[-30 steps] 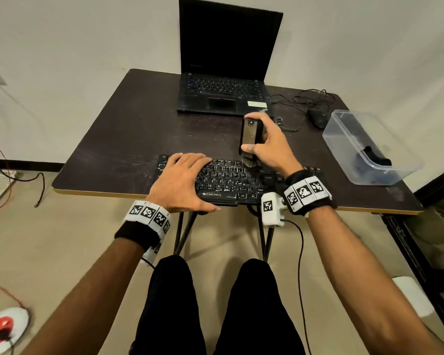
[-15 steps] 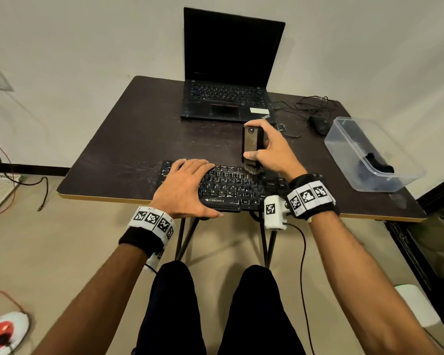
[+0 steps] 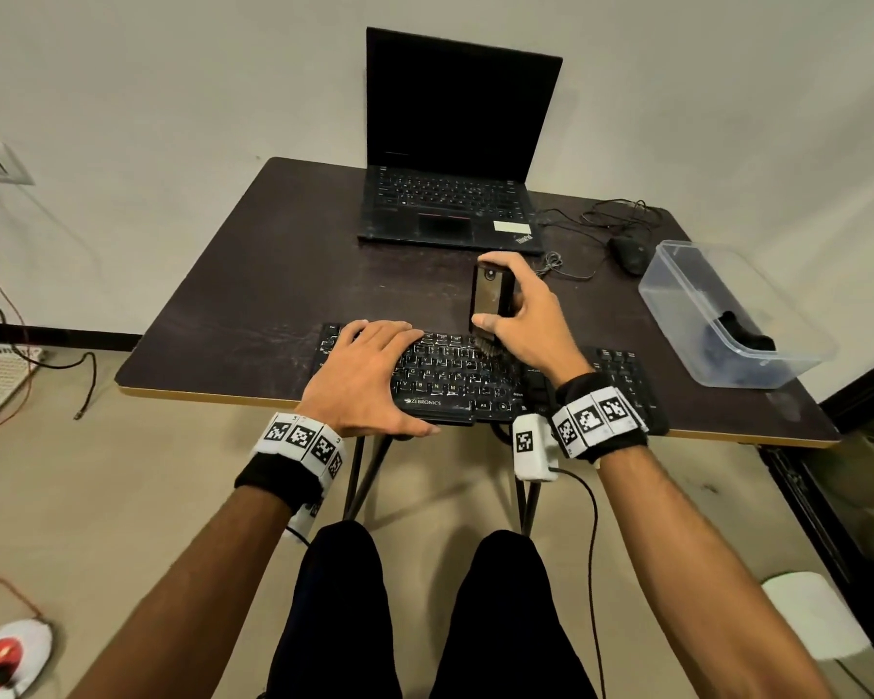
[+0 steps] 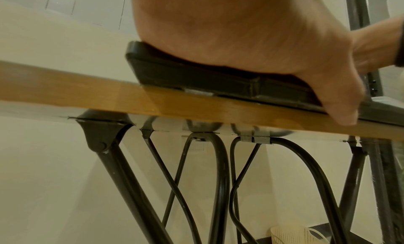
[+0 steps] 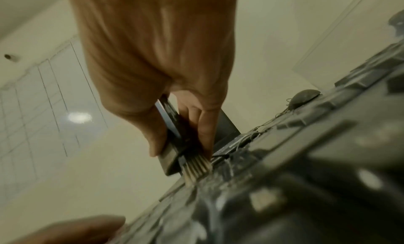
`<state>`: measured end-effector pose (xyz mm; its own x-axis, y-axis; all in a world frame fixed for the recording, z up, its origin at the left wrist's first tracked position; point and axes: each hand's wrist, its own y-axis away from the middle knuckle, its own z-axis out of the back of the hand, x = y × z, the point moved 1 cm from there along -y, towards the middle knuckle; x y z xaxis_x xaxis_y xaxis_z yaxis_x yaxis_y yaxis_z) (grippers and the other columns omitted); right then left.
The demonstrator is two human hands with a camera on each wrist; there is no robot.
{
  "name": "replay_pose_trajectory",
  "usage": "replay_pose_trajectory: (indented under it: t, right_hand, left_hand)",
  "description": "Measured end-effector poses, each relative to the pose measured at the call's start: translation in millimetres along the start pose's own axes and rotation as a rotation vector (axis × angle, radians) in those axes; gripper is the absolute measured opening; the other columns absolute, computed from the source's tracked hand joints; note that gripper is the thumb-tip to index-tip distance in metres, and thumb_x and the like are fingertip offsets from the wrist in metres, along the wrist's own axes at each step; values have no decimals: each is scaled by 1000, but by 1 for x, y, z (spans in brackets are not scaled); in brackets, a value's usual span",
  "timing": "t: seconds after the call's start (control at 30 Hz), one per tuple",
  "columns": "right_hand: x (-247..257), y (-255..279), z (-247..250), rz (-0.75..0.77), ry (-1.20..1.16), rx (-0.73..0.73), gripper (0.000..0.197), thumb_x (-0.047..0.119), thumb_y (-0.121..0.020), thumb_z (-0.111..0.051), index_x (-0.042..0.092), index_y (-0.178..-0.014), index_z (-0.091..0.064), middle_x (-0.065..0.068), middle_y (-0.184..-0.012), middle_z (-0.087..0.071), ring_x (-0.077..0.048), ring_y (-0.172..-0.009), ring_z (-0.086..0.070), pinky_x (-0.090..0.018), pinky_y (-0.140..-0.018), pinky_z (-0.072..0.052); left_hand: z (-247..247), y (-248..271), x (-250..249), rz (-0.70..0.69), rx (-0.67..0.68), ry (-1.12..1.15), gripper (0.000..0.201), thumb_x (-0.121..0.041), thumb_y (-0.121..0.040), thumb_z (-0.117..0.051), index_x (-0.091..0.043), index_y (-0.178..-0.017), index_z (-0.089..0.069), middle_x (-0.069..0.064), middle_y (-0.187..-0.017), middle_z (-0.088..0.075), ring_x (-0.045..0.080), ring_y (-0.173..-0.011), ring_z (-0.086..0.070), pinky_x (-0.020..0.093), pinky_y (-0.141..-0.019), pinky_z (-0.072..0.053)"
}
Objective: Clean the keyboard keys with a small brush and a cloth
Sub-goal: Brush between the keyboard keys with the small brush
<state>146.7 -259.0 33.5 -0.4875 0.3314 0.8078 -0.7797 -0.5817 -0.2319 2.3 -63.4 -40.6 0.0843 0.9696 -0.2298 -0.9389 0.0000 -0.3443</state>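
Observation:
A black keyboard (image 3: pixel 455 375) lies at the front edge of the dark table (image 3: pixel 253 305). My left hand (image 3: pixel 369 375) rests flat on the keyboard's left half, fingers straight, thumb along the front edge (image 4: pixel 341 113). My right hand (image 3: pixel 520 315) grips a small dark brush (image 3: pixel 490 300) upright over the middle keys. Its pale bristles (image 5: pixel 196 170) touch the keys of the keyboard (image 5: pixel 284 187). A dark cloth (image 3: pixel 742 335) lies in the clear plastic box (image 3: pixel 687 315) at the right.
An open black laptop (image 3: pixel 450 204) stands at the back of the table. A black mouse (image 3: pixel 629 254) with tangled cable lies right of it. Black metal table legs (image 4: pixel 220 178) run under the table edge (image 4: pixel 109 94).
The brush and my right hand stay on the middle keys with little shift. My left hand has not moved on the keyboard. The head camera has tilted slightly upward.

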Motion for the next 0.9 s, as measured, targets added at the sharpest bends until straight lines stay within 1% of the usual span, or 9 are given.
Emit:
replay_pose_trajectory:
  t: [0.03, 0.17, 0.27, 0.4, 0.53, 0.63, 0.73, 0.8, 0.9]
  right_hand:
    - [-1, 1, -2, 10, 1, -15, 69, 4, -83, -82, 42, -134, -56, 15, -119, -69, -12, -106, -70, -44, -97, -61]
    - [0, -6, -1, -25, -40, 74, 68, 1, -82, -82, 41, -130, -58, 9, -120, -69, -19, -104, -73, -49, -96, -62]
    - [3, -7, -5, 5, -8, -14, 69, 4, -82, -82, 41, -134, -56, 14, -120, -69, -15, -109, -70, -47, -99, -59]
    - [9, -9, -16, 22, -15, 90, 70, 3, -82, -83, 42, -134, -56, 12, -124, -67, -16, -111, -70, -48, -99, -60]
    - [8, -10, -13, 5, 42, 1, 70, 8, -82, -82, 48, -133, -53, 10, -120, -69, -19, -108, -70, -51, -97, -59]
    - [10, -8, -10, 7, 87, 112, 70, 6, -83, -83, 47, -133, -54, 9, -118, -69, -19, -104, -71, -47, -95, -61]
    - [12, -5, -8, 25, 130, 62, 71, 7, -84, -82, 47, -135, -53, 5, -116, -71, -18, -100, -70, -42, -95, -60]
    - [11, -2, -10, 32, 102, 45, 72, 7, -85, -81, 47, -137, -52, 7, -116, -70, -16, -101, -70, -43, -96, -60]
    - [13, -3, -8, 39, 75, 147, 72, 4, -83, -83, 46, -134, -55, 16, -123, -66, -15, -105, -70, -46, -96, -60]
  left_hand:
    - [0, 0, 0, 1, 3, -1, 124, -95, -55, -67, -17, -149, -50, 0, -151, -53, 20, -139, -47, 47, -124, -23]
    - [0, 0, 1, 4, 8, -3, 124, -96, -55, -65, -17, -149, -50, 0, -151, -52, 20, -139, -47, 48, -125, -24]
    - [0, -1, 1, -2, 11, -9, 124, -96, -55, -66, -17, -150, -49, 0, -151, -52, 19, -139, -46, 46, -125, -23]
    - [0, -1, 1, 1, 11, -8, 124, -95, -55, -68, -18, -150, -49, -1, -151, -52, 19, -139, -46, 46, -125, -22]
    - [0, -1, 0, -1, 14, -13, 124, -95, -55, -67, -17, -150, -49, 0, -152, -52, 20, -140, -46, 46, -125, -22]
    - [0, -2, 1, 1, 11, -9, 124, -95, -55, -66, -17, -150, -49, 0, -151, -52, 20, -139, -47, 47, -125, -23]
    - [-1, -1, 0, 0, 1, 0, 123, -95, -54, -66, -18, -149, -50, -1, -150, -53, 19, -138, -48, 47, -124, -24]
    - [-1, -2, -1, -8, 1, 0, 124, -95, -54, -66, -17, -149, -50, -1, -150, -53, 19, -138, -48, 47, -124, -24]
    - [0, -1, 1, 2, -1, 3, 124, -95, -54, -67, -18, -149, -50, -1, -150, -53, 19, -139, -47, 47, -124, -23]
